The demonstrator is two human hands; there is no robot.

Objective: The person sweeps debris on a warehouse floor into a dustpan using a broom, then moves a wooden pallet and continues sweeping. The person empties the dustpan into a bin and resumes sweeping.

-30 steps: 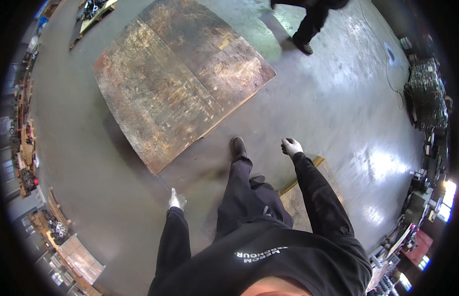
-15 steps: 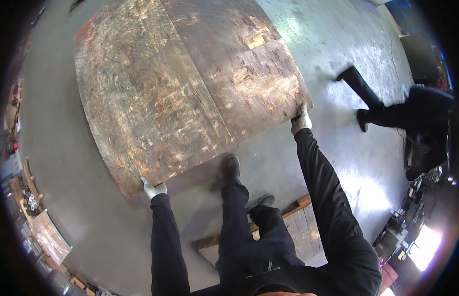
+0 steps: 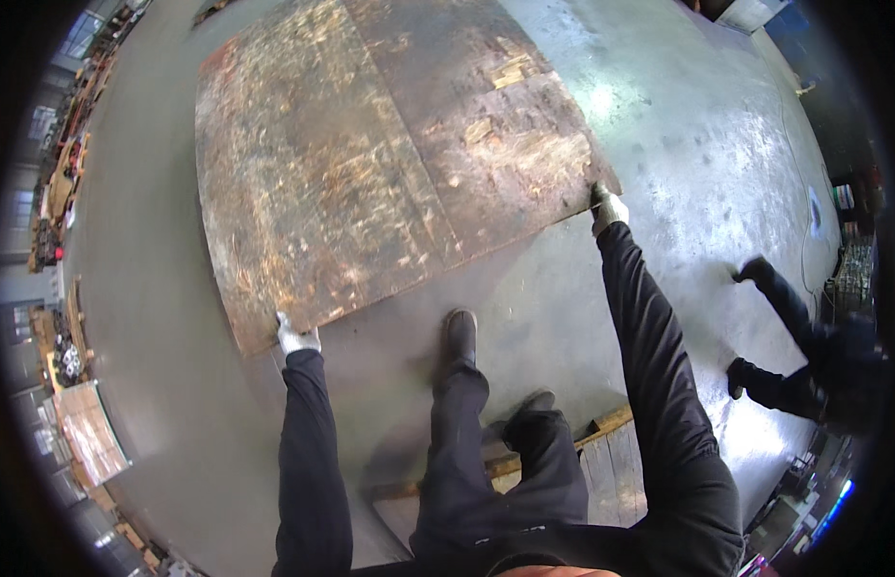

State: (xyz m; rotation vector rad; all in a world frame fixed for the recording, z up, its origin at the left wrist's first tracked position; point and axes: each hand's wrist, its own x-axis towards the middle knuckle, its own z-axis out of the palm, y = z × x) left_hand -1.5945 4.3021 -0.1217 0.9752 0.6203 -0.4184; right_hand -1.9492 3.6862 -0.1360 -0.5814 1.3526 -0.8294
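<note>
A large worn wooden board (image 3: 313, 173), scuffed brown with a seam down its length, is held out in front of me above the floor. My left hand (image 3: 298, 337), in a pale work glove, grips its near left corner, thumb on the top face. At the near right corner my right hand (image 3: 609, 208), gloved too, is closed round the edge. The fingers of both hands are hidden beneath the board. Its far end runs to the top of the picture.
Close behind my feet lies a wooden platform of planks (image 3: 611, 471). Another person (image 3: 794, 351) in dark clothes is on the right. Shelving and stacked goods (image 3: 67, 356) line the left rim. A cable crosses the grey floor (image 3: 697, 163) at right.
The board now appears slightly further right in the picture, still in both hands. The other person has shifted lower along the right side. The surroundings have turned a little in view.
</note>
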